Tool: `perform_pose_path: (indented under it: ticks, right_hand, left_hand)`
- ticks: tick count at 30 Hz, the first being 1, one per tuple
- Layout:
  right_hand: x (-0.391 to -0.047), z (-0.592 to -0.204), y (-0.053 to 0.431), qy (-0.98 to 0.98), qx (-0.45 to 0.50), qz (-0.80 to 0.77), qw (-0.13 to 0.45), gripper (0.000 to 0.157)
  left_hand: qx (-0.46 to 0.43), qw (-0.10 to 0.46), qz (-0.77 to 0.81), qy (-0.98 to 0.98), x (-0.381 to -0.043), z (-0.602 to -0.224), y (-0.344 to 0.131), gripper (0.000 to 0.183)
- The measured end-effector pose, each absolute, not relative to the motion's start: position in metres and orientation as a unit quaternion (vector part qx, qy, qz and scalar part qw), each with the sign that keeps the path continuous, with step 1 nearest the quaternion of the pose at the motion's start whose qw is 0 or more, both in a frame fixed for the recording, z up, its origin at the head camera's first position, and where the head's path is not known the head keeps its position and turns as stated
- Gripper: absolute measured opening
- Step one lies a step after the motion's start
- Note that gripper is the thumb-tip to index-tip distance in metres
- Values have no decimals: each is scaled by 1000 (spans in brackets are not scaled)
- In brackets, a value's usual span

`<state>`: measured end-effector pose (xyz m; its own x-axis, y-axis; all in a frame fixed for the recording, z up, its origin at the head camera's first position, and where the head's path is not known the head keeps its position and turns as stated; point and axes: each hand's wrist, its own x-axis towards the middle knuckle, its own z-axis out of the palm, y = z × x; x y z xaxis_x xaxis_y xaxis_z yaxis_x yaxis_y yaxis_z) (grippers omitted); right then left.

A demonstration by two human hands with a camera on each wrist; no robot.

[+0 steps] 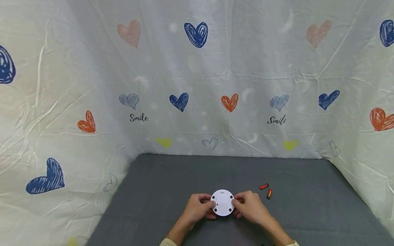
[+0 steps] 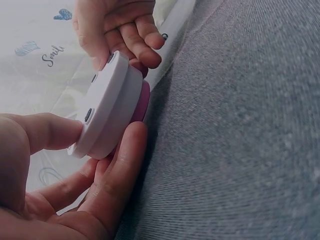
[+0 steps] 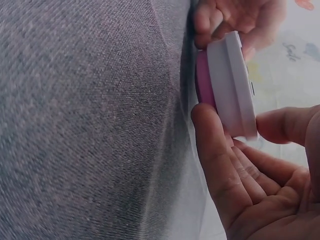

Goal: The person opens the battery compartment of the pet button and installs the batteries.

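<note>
A round white device is held between both hands, its face with small dark feet and a grid of little holes turned up. In the left wrist view, the white device has a pink part on its underside. My left hand pinches its left edge, thumb on top and fingers below. On the opposite edge, my right hand grips it the same way. The right wrist view shows the device edge-on, just above the grey cloth.
Two small red-and-black batteries lie apart on the grey cloth-covered table, beyond the right hand. A white curtain printed with hearts and "Smile" closes in the back and sides.
</note>
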<state>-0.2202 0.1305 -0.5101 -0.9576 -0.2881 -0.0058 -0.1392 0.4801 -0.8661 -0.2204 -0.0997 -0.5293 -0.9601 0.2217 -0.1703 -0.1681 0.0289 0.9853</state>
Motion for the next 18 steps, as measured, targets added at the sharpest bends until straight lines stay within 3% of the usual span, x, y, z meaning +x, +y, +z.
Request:
perform_pose_path:
  ticks: [18]
  right_hand:
    - [-219, -518, 132, 862, -115, -488, 78, 15]
  left_hand:
    - [0, 159, 701, 695, -222, -532, -99, 42]
